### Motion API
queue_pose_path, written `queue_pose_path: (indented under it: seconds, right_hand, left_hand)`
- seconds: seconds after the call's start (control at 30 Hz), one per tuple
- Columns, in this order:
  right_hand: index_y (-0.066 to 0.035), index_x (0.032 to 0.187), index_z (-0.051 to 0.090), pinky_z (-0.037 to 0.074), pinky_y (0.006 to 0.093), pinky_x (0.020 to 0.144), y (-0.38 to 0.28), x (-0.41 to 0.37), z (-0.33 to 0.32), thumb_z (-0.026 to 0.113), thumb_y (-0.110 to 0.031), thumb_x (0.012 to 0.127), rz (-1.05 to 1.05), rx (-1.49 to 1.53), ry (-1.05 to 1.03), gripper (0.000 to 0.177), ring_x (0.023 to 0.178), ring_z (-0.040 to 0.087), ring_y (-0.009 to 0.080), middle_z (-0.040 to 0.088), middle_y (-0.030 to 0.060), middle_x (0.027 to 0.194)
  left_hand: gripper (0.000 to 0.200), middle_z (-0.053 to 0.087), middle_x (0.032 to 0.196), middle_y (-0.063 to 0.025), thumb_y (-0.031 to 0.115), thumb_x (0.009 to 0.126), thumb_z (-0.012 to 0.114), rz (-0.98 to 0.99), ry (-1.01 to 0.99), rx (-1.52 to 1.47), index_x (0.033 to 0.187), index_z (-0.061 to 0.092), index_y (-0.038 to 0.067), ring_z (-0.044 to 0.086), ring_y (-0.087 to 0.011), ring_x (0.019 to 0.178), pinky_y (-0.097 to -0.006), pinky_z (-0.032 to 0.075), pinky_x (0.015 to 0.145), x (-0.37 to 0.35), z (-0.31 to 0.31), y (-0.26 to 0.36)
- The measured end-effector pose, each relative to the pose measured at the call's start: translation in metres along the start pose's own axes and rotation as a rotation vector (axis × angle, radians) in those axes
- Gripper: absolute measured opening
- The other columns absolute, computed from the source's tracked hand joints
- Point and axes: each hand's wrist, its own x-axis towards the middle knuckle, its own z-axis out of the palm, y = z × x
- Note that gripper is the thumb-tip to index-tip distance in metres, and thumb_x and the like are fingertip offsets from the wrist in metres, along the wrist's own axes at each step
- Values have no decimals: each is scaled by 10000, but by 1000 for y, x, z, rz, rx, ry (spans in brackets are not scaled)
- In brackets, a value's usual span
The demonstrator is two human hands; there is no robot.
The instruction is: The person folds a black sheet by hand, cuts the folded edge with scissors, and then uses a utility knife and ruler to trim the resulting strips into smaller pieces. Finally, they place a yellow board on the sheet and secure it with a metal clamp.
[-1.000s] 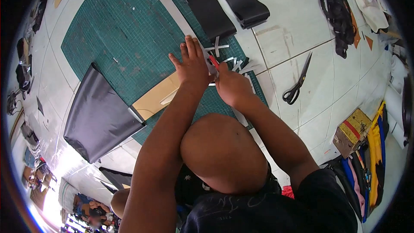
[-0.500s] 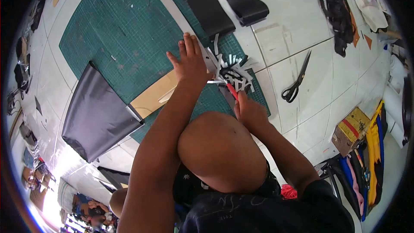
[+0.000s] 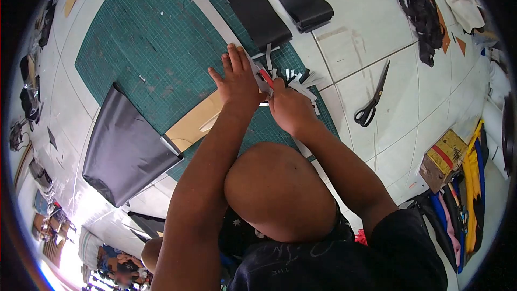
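Observation:
My left hand (image 3: 237,83) lies flat with its fingers stretched out, pressing on a long metal ruler (image 3: 209,13). Closed around a red utility knife (image 3: 265,77), my right hand (image 3: 293,109) sits just right of the ruler's edge; the blade cannot be made out. Both hands are close together over the green cutting mat (image 3: 140,43). White and black cut strips (image 3: 302,85) are heaped beside my right hand, partly hidden by it. A tan board (image 3: 195,120) lies under my left wrist.
Black material strips (image 3: 256,11) lie at the mat's top edge, with a folded black roll (image 3: 307,8) beside them. Black scissors (image 3: 371,99) rest on the tiles at right. A dark sheet (image 3: 126,148) covers the mat's lower left. A box (image 3: 444,156) stands at far right.
My right hand has moved up and left with the red utility knife, from the strip heap to the ruler's edge. My left hand stays on the ruler.

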Motion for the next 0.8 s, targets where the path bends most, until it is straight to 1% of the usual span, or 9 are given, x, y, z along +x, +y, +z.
queue_pose_path:
  seconds: [0.1,0.17,0.2,0.27,0.37,0.47,0.57,0.77,0.8]
  right_hand:
    - [-4,1093,438,530,549,704,3,-1,2,548,-188,944,0,-12,-12,261,765,680,434,690,221,841]
    - [-7,1101,430,524,555,701,8,-11,4,546,-188,943,10,-5,-29,267,761,676,437,690,221,836]
    - [-9,1101,424,520,558,697,13,-21,3,545,-189,943,52,0,-99,268,759,672,439,686,223,838]
    - [-14,1100,412,511,565,690,31,-55,4,542,-192,944,140,9,-237,270,756,666,443,679,229,842]
    - [-25,1089,401,498,574,677,64,-77,31,535,-193,948,73,-8,-180,257,748,657,449,666,228,818]
    - [-26,1074,399,495,571,657,60,-81,23,524,-190,955,42,-26,-93,238,721,654,442,657,214,770]
    - [-21,1061,406,499,561,642,38,-77,1,516,-190,962,47,63,22,225,709,655,436,659,206,769]
    - [-10,1034,430,524,537,652,8,-17,0,536,-196,956,6,35,69,228,729,671,425,669,207,789]
    - [-7,1050,435,534,525,658,6,-11,3,534,-195,959,-10,17,59,232,753,681,417,676,214,816]
  left_hand:
    - [1326,35,1641,-165,608,651,819,-23,24,15,1561,63,9,186,-304,1507,-622,233,1155,0,3,3]
    - [1341,31,1637,-190,659,662,790,-7,31,38,1556,45,-7,175,-328,1506,-636,234,1147,-1,7,2]
    - [1349,29,1636,-202,685,668,776,-5,44,46,1554,36,-14,170,-340,1506,-642,234,1143,1,6,1]
    - [1349,31,1634,-205,681,666,779,-5,21,45,1553,42,-19,179,-344,1503,-643,240,1140,-1,2,1]
    - [1348,32,1633,-208,673,663,786,-6,27,42,1551,48,-24,187,-348,1501,-642,251,1134,-1,5,3]
    - [1350,29,1633,-208,664,660,793,8,39,28,1551,47,-23,186,-345,1501,-636,259,1135,-1,0,3]
    - [1355,27,1634,-206,658,655,798,1,30,24,1551,44,-23,186,-337,1503,-631,263,1139,-2,4,-2]
    - [1358,42,1637,-186,631,642,821,-14,28,-1,1555,44,-8,197,-328,1501,-626,272,1138,-1,-2,2]
    - [1357,45,1638,-182,625,641,825,-13,29,-11,1556,44,-4,198,-328,1501,-626,273,1138,-2,0,1]
